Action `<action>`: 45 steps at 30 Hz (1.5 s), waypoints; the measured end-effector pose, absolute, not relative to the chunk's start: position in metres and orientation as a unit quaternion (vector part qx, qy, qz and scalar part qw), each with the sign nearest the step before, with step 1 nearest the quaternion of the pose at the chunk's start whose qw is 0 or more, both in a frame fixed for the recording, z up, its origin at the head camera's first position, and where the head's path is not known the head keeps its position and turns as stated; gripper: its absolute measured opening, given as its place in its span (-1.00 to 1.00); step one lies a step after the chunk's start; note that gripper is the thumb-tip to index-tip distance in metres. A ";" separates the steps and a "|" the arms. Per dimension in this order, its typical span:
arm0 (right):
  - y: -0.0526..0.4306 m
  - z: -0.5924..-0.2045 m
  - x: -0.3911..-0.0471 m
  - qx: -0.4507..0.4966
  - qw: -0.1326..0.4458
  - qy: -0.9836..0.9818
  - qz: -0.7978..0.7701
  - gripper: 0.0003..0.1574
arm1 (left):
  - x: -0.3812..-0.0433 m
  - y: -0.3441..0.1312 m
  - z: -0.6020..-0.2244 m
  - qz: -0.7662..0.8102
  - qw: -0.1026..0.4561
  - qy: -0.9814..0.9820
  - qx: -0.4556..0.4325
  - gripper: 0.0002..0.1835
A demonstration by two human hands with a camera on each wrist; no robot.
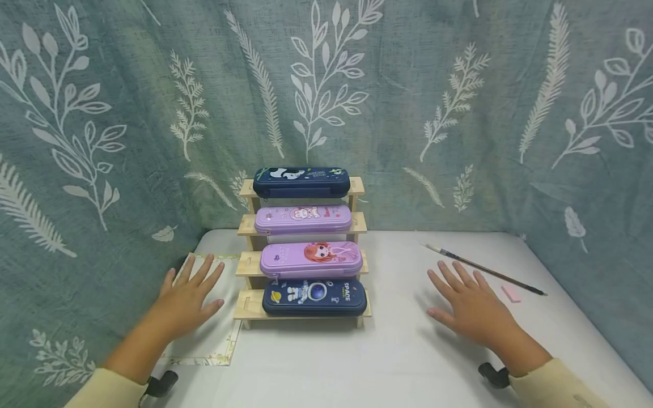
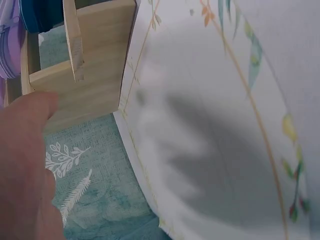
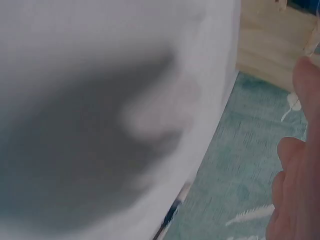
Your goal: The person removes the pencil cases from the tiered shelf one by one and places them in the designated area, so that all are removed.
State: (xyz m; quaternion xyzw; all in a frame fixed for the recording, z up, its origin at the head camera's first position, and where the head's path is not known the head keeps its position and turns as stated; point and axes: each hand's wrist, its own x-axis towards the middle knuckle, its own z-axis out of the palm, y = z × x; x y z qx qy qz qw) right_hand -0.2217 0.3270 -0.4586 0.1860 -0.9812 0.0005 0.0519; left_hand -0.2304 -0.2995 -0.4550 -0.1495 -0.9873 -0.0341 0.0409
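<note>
Fingers spread, my left hand (image 1: 186, 303) hovers over a white sheet with a floral border (image 1: 204, 340), and its shadow falls on the sheet in the left wrist view. My right hand (image 1: 471, 309) is spread above the white table, near a pink eraser (image 1: 511, 293) and a brush pen (image 1: 484, 269). Neither hand holds anything. Between them stands a stepped wooden rack (image 1: 250, 306) carrying several pencil cases: a dark blue panda one (image 1: 301, 182) on top, a lilac rabbit one (image 1: 303, 220), a lilac one with a red-haired girl (image 1: 311, 259), and a navy astronaut one (image 1: 314, 298) lowest.
A green curtain (image 1: 398, 113) with white leaf prints hangs behind the table and along both sides. The white tabletop (image 1: 398, 351) stretches in front of the rack and to its right. Dark wrist-camera mounts sit at both sleeves.
</note>
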 end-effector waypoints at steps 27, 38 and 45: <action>0.198 -0.474 -0.234 0.174 0.085 -0.945 0.262 -0.17 | -0.263 -0.246 -0.472 -0.349 0.054 -0.928 -0.122 -0.16; 0.171 -0.477 -0.225 0.122 0.079 -0.916 0.374 -0.34 | -0.285 -0.225 -0.473 -0.501 0.087 -0.858 -0.068 -0.24; 0.165 -0.482 -0.224 0.133 0.058 -0.910 0.388 -0.07 | -0.297 -0.214 -0.477 -0.535 0.078 -0.840 -0.043 -0.18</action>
